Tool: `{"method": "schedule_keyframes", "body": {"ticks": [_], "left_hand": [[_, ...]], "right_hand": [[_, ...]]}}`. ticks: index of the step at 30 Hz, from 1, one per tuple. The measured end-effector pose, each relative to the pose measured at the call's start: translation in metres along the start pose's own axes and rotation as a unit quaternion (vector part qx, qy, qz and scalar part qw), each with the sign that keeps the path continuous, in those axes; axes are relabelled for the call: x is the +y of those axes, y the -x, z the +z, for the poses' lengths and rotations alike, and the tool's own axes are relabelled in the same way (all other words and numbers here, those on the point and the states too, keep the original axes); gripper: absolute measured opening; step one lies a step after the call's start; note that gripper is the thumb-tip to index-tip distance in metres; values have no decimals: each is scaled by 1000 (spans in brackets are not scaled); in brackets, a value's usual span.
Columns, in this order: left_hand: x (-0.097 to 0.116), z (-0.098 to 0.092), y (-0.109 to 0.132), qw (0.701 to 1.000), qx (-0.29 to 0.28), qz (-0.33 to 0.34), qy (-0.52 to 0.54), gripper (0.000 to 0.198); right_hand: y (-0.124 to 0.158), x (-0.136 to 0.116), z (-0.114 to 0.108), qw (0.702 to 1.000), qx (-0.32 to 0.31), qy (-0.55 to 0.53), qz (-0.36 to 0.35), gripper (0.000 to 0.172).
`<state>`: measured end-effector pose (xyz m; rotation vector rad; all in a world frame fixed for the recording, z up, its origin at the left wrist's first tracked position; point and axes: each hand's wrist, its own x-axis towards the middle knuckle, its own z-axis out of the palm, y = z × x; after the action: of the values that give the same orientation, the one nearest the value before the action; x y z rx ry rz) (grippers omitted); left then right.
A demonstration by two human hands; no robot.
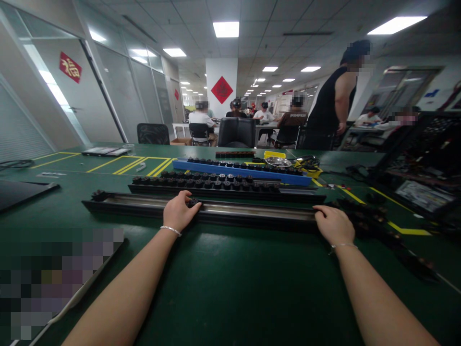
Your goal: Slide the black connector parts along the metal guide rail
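Observation:
A long black channel-shaped rail (252, 210) with a bare metallic inner strip lies across the green table in front of me. My left hand (179, 211) is over its middle-left part, thumb and forefinger closed around a small black part (193, 203) in the channel. At the rail's right end, my right hand (335, 225) has its fingers bent over the edge, gripping it. Another small black piece (98, 194) sits at the far left end of the rail. Just behind it stands a second black rail (298, 193) filled with rows of round black parts (205, 182).
Farther back is a blue rail (245, 171) holding similar parts, near a metal dish (278, 162) and a yellow tray (309, 170). Loose black parts (392, 235) lie at the right. A black open-frame case (425, 163) stands beyond them. A person (329, 96) stands behind the table.

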<state>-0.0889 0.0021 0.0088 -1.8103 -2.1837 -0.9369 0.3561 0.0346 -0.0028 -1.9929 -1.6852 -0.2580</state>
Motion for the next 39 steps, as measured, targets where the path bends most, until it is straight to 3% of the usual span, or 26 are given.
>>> {"method": "schedule_keyframes", "body": {"ticks": [19,39], "left_hand": [[17,2,3,999,-36,10,30,39],[18,2,4,996,-55,7,77,36]], "right_hand": [[0,-2,-1,1000,-5,-6,7,38],[0,0,0,1000,4,-1,-4,38]]}}
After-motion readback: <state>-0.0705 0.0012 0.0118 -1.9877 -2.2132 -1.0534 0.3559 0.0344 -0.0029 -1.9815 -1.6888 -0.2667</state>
